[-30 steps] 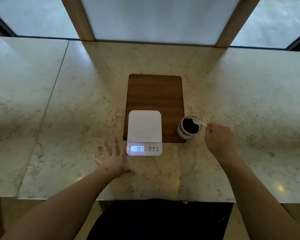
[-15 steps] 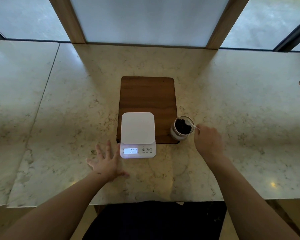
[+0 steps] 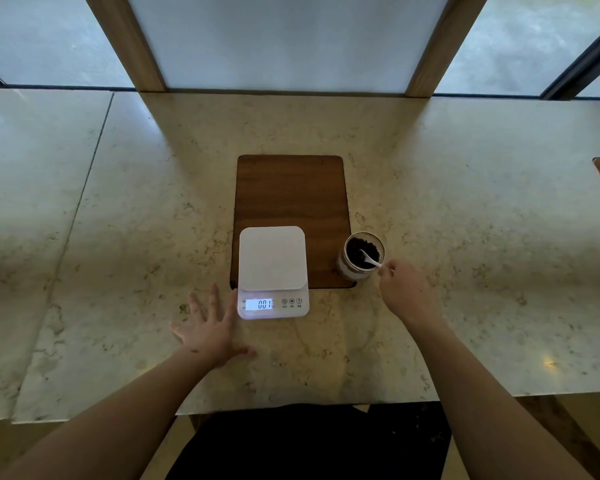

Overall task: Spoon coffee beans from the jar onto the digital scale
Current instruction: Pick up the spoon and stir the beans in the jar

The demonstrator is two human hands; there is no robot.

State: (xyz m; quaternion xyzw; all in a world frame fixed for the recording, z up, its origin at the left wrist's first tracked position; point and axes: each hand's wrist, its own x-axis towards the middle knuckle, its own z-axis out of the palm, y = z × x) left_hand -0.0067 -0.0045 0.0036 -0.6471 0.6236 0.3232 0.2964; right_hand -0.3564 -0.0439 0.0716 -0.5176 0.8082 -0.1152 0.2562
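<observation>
Little has moved: right hand [image 3: 407,294] fingers still pinch the spoon [image 3: 370,259]; left hand [image 3: 211,329] splayed on marble counter [image 3: 465,237].

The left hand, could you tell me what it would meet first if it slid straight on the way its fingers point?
Probably nothing soon. The left hand lies flat on the marble counter, beside the digital scale, fingers pointing away from the person. That line seems to pass left of the scale and wooden board, though only narrowly.
</observation>
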